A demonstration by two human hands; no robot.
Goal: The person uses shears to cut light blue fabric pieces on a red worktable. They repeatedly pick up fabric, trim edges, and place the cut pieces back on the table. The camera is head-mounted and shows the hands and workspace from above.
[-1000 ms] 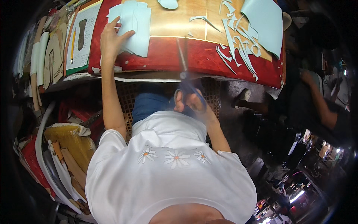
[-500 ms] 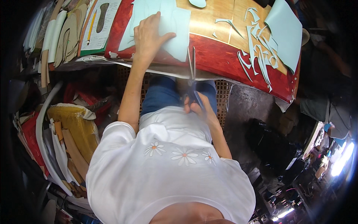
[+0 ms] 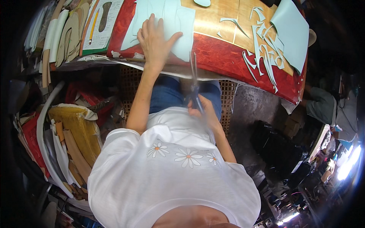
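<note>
My left hand [image 3: 156,47] lies flat with its fingers spread on a pale blue sheet [image 3: 185,30] at the table's near edge. Faint lines run across the sheet. My right hand [image 3: 203,107] is wrapped round the dark handles of a pair of scissors [image 3: 195,89], held over my lap. Their blades point away from me, slightly parted, with the tips just beside the sheet's lower right corner. The handles are a little blurred by motion, and part of my right hand's grip is hidden.
Curved pale blue offcuts [image 3: 262,53] lie on the red and wooden tabletop [image 3: 220,51] to the right, beside a larger blue piece [image 3: 292,34]. A pencil [image 3: 93,26] rests on a written paper [image 3: 110,34] at left. Rolls and cut shapes [image 3: 70,38] stand farther left.
My left hand has shifted right and slightly nearer on the sheet, its fingers now more spread. The scissors have drawn back a little toward me, and their blades are closer together.
</note>
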